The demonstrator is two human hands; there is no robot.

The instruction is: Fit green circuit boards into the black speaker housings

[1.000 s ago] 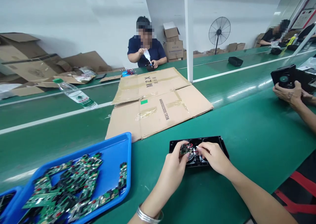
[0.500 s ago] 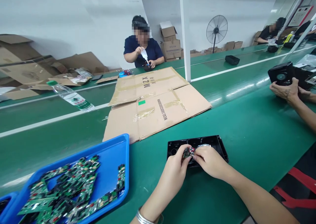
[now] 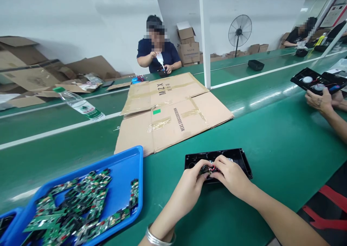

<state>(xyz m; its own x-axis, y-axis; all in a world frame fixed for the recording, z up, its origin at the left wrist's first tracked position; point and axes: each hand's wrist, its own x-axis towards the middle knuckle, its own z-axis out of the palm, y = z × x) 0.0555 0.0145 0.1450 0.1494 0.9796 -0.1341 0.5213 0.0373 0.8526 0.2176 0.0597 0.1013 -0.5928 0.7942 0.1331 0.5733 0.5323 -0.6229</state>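
A small green circuit board [image 3: 204, 169] is pinched between the thumb and fingers of my left hand [image 3: 190, 182]. Beside it, my right hand [image 3: 232, 176] is closed at red and dark wires [image 3: 213, 168] by the board's right end; its fingertips partly cover them. Both hands are over an open black plastic housing [image 3: 245, 162], which lies on the green bench. My forearms and hands hide much of its inside. To the left, a blue tray [image 3: 140, 181] holds a heap of similar circuit boards [image 3: 78, 202].
Flattened cardboard [image 3: 168, 130] lies beyond the housing, near a white post [image 3: 205, 40]. A water bottle [image 3: 81, 105] lies to the left. On the right, another person's hands [image 3: 322, 100] hold a black housing [image 3: 306, 83]. Across the bench, a person squeezes a white bottle [image 3: 160, 59].
My right fingers have shifted slightly over the wires, and the board sits lower toward the housing. The neighbour on the right has turned their housing so its inside shows.
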